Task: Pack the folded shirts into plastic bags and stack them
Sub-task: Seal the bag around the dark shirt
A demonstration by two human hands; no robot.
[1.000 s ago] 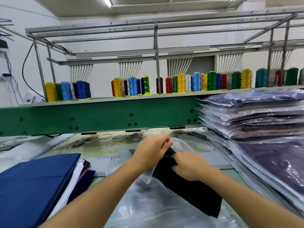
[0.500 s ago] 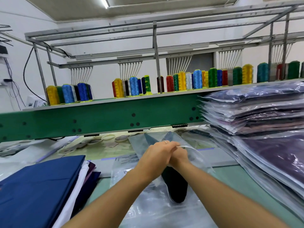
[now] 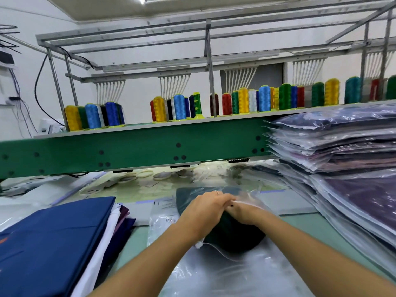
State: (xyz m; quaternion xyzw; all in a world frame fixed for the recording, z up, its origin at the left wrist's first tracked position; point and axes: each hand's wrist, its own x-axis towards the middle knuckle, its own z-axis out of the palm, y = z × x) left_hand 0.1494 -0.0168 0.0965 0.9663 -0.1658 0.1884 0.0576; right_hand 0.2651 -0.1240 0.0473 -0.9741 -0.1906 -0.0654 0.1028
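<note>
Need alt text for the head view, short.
Left hand holds a clear plastic bag; right hand grips a dark shirt partly inside it. Folded shirts lie left, bagged shirts stacked right.

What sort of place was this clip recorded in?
Most likely a garment embroidery workshop: rows of coloured thread cones stand on a long green machine beam, with a stack of bagged shirts at the right and folded shirts at the left.

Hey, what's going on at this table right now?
A person is bagging a dark shirt. The left hand grips the clear bag; the right hand, fingers hidden, is on the shirt, which looks partly in. Folded shirts wait at left; a bagged stack stands at right.
</note>
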